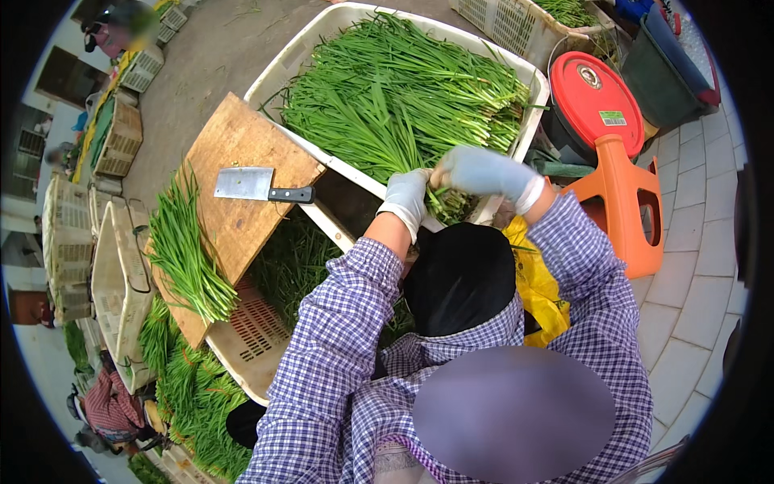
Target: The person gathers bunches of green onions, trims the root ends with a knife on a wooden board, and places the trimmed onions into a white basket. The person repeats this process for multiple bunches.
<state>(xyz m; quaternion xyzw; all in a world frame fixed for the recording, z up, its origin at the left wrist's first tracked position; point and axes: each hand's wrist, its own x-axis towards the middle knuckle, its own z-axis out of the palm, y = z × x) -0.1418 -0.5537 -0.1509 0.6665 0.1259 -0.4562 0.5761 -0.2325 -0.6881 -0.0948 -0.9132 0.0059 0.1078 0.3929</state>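
Observation:
Long green garlic chives (387,103) fill a white plastic crate (320,157) in front of me. My left hand (408,196), in a pale glove, is closed around a bunch of chives near its stem ends at the crate's near edge. My right hand (478,175), gloved too, is just right of it, its fingers bent at the same bunch; whether they grip anything is blurred. A cleaver (245,183) with a black handle lies on a wooden board (242,233) to the left. Another pile of chives (187,248) lies on the board's left side.
A bucket with a red lid (595,100) and an orange plastic stool (626,206) stand at right. Below the board is a white crate (251,357) with loose greens. Tied chive bundles (202,399) lie lower left, near a person in a checked shirt (112,405). A yellow bag (541,284) hangs beside me.

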